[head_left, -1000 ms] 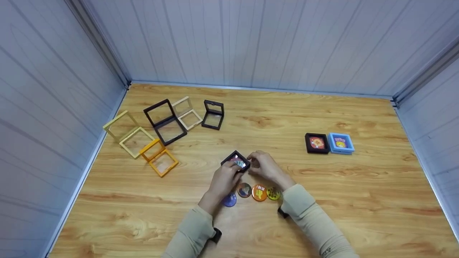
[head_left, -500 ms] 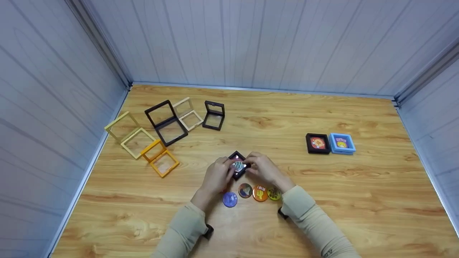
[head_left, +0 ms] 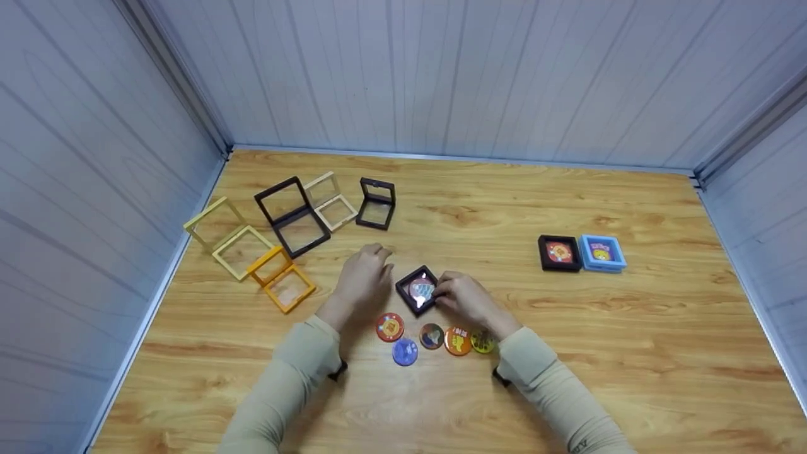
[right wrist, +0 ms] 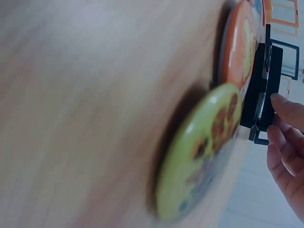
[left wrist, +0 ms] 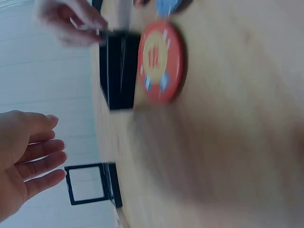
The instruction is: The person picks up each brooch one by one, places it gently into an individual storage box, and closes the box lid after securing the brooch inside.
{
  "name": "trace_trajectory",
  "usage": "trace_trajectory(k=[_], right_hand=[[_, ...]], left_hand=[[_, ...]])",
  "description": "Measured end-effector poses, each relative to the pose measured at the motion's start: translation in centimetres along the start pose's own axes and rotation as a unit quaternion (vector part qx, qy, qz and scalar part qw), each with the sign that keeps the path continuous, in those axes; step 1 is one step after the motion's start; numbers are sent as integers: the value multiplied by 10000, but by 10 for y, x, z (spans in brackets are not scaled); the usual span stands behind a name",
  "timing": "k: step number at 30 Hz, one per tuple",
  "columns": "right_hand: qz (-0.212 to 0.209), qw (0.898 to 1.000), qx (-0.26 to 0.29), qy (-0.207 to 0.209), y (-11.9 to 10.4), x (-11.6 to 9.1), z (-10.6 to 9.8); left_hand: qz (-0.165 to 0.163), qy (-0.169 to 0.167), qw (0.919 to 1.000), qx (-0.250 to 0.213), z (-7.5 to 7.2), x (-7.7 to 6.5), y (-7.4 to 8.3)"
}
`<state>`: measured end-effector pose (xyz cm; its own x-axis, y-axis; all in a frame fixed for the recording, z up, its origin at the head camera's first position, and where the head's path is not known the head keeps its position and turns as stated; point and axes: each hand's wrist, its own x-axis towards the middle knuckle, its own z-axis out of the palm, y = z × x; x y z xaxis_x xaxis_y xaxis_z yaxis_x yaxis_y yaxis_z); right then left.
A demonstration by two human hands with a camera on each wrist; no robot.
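A small black display frame (head_left: 417, 291) with a round, teal-and-pink badge behind its clear window lies turned like a diamond on the table. My right hand (head_left: 465, 299) pinches its right corner; the right wrist view shows thumb and fingertips at the black frame's (right wrist: 270, 88) edge. My left hand (head_left: 364, 275) is apart from it, just to the left, holding nothing, and in the left wrist view its fingers (left wrist: 45, 164) spread loosely. Nearer the body lie round badges: red (head_left: 390, 327), purple (head_left: 405, 351), dark (head_left: 432, 336), orange (head_left: 457, 340) and yellow-green (head_left: 483, 341).
Empty frames stand propped open at the left: yellow (head_left: 243, 252), orange (head_left: 289, 287), large black (head_left: 301, 231), cream (head_left: 336, 212) and small black (head_left: 376, 214). At the right, a black frame (head_left: 559, 253) and light-blue frames (head_left: 603, 253) hold badges. White panels (head_left: 429, 75) wall the table.
My left hand has let go of the black frame and moved left, uncovering the red badge. My right hand came onto the frame's right corner. The frame has turned slightly.
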<state>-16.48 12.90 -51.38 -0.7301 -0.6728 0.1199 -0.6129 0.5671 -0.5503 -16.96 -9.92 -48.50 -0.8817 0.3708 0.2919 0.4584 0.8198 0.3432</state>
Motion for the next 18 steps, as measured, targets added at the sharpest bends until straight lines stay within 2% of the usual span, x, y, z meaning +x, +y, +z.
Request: trace_trajectory(k=[5,10,15,18], right_hand=[[133,9999,5,20,3,-4,-4],[231,9997,79,86,5,-9,-7],[285,9994,2,190,8,-16,-10],[363,9990,-11,270,12,-22,-11]], left_hand=[[158,-71,9987,483,-4,18,-15],[109,-207,9950,967,-8,37,-29],[219,-12,9886,1490,-11,56,-42],[111,-83,9864,1639,-12,67,-48]])
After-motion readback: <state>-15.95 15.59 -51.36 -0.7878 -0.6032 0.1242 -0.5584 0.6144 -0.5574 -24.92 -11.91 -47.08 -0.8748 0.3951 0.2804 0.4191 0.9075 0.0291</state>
